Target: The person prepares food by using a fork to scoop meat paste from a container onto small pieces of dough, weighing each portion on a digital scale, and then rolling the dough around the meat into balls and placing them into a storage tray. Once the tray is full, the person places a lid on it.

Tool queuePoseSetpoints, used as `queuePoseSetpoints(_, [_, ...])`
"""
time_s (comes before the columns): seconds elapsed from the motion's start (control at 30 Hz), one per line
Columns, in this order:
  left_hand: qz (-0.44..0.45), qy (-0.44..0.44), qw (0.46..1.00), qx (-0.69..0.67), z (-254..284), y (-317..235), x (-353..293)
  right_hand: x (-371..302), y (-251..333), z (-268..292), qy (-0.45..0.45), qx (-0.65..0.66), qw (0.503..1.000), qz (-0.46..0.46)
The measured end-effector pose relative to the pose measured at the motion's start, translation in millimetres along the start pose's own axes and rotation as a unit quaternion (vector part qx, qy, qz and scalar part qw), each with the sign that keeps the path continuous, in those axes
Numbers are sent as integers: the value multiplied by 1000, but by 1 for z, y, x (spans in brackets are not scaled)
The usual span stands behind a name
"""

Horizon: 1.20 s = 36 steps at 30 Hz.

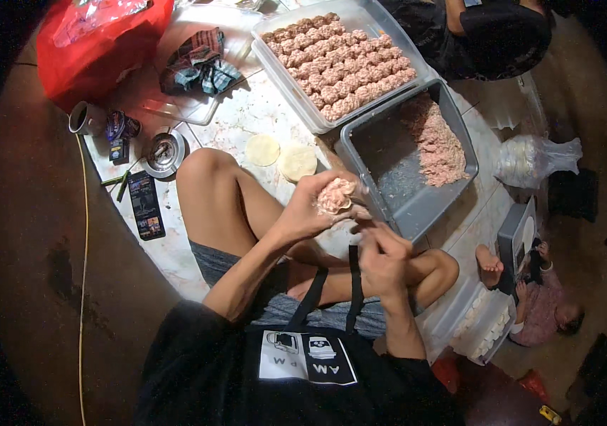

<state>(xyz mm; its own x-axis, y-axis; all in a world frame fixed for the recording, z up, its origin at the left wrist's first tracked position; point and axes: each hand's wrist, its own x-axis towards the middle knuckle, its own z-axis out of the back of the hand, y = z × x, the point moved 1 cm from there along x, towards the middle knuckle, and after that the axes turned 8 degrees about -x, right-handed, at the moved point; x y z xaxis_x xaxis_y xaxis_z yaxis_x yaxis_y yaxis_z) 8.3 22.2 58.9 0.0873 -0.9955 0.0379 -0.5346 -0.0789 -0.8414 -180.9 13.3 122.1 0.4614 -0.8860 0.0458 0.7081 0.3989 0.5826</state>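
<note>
My left hand (302, 213) is closed around a dumpling (335, 196), a pale wrapper with pink minced meat showing at its top. Just below and to the right, my right hand (385, 259) has its fingers curled in. Motion smears its fingertips, so anything in them cannot be made out. Round dough wrappers (297, 163) lie on the tiles beyond my left hand, beside a separate wrapper (262, 150). Ahead on the right, a grey tub (365, 190) has minced meat (440, 149) heaped at its far right side. Behind it, rows of filled dumplings (346, 67) sit in a clear tub (268, 60).
On the left are a phone (146, 204), a metal ashtray (166, 153), a mug (88, 118), a red bag (97, 53) and a checked cloth (200, 64). Bagged wrappers (531, 157) stand at right. Another person (548, 312) is near a tub of white pieces (484, 326); someone else sits at upper right.
</note>
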Motion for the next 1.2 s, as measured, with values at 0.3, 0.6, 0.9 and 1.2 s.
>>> queuePoseSetpoints(0.3, [-28, -57, 994, 86, 11, 2, 4, 1, -13, 21, -5, 41, 995, -95])
queuePoseSetpoints(0.6, [17, -53, 989, 139, 14, 28, 8, -1, -11, 24, -28, -21, 998, -53])
queuePoseSetpoints(0.9, [71, -104, 989, 81, 17, 33, 10, 6, -5, 24, 11, -54, 997, -45])
queuePoseSetpoints(1.2, [-22, 27, 980, 195, 10, 33, 10, 17, 20, 34, 103, -141, 984, 37])
